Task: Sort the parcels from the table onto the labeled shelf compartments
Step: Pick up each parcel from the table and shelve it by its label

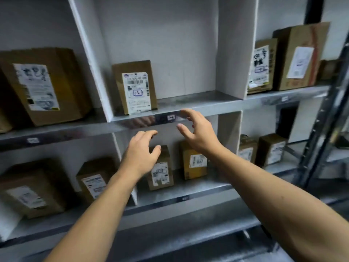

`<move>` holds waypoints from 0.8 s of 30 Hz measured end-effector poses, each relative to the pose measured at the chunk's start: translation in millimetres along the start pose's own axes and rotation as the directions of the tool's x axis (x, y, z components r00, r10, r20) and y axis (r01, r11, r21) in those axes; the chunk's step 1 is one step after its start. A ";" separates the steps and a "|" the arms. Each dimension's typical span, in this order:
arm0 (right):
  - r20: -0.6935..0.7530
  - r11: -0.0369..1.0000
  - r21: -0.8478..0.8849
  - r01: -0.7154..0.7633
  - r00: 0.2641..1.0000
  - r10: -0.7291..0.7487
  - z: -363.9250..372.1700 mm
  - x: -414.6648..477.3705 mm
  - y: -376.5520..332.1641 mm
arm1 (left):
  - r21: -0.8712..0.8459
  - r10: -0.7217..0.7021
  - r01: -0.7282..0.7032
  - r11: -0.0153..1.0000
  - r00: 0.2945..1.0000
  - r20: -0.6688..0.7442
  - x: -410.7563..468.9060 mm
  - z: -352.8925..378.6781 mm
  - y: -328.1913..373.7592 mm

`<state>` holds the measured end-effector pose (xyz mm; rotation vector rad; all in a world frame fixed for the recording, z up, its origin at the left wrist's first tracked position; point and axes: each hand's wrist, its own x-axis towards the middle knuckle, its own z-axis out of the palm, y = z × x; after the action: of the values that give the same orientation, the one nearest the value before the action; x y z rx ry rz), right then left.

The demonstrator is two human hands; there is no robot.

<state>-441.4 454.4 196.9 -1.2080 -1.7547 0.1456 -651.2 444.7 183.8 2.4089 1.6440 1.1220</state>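
1. The left hand (140, 154) is held in front of the lower middle compartment. Its fingers are apart and loosely curved, and nothing is gripped.
2. The right hand (198, 133) is held at about 2 o'clock from the left one, also spread and empty. Its fingertips are close to the metal shelf edge (217, 108), just beside a small label (171, 117).
3. An upright parcel (135, 86) is seen in the upper middle compartment, at 12 o'clock from the left hand. It stands near the left divider (90, 63) and close to the front lip. It could probably be tipped forward off the lip if it were knocked by a rising hand.
4. In the lower compartment a taped parcel (160, 173) is partly hidden at 4 o'clock from the left hand. A yellow parcel (194, 161) stands at 6 o'clock from the right hand. Either could be toppled if brushed by a wrist or forearm.
5. Bare shelf is left at 3 o'clock from the upright parcel, as far as the right divider (229, 53), so room for placing is judged ample there. Knuckles could be caught on the shelf edge if a hand were lifted straight up.
6. The table is not in view, so the parcels left to sort cannot be counted.
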 end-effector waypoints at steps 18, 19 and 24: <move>-0.173 0.397 -0.765 -0.508 0.755 0.632 -185.2 -246.9 110.8 | 0.007 0.411 -0.505 0.863 0.711 0.570 -42.7 183.3 192.4; -0.193 0.359 -0.780 -0.513 0.742 0.642 -197.7 -259.9 116.9 | -0.008 0.429 -0.524 0.852 0.689 0.584 -45.0 194.5 208.3; -0.260 0.205 -0.814 -0.544 0.656 0.708 -265.3 -320.2 150.0 | -0.087 0.522 -0.601 0.794 0.603 0.603 -57.4 250.2 298.3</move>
<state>-129.1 178.7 49.0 -2.7514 -1.2947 -0.1934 -281.2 355.9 83.4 3.0165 0.7705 0.1472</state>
